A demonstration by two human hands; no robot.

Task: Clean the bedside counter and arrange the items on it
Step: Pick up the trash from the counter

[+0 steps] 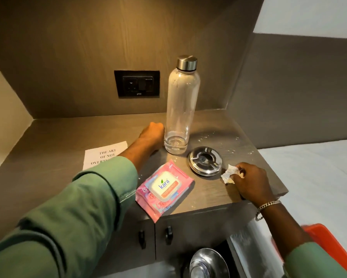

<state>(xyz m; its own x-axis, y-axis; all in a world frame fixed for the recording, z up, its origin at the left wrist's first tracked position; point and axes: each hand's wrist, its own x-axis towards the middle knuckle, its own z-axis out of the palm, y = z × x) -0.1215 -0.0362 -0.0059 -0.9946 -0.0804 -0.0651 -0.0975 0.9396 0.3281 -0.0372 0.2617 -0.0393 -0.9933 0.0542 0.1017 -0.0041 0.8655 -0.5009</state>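
A tall clear glass bottle with a steel cap stands upright on the grey counter. My left hand is at its base on the left side, fingers curled against the glass. A round steel ashtray sits in front of the bottle. My right hand rests near the counter's right front corner, pinching a crumpled white wipe beside the ashtray. A pink pack of wet wipes lies at the front edge. A printed paper sheet lies to the left, partly under my sleeve.
White specks and wet streaks mark the counter's right side. A black socket plate is on the back wall. Cabinet doors with black knobs are below. A steel lid and an orange tray sit lower right, beside a white bed.
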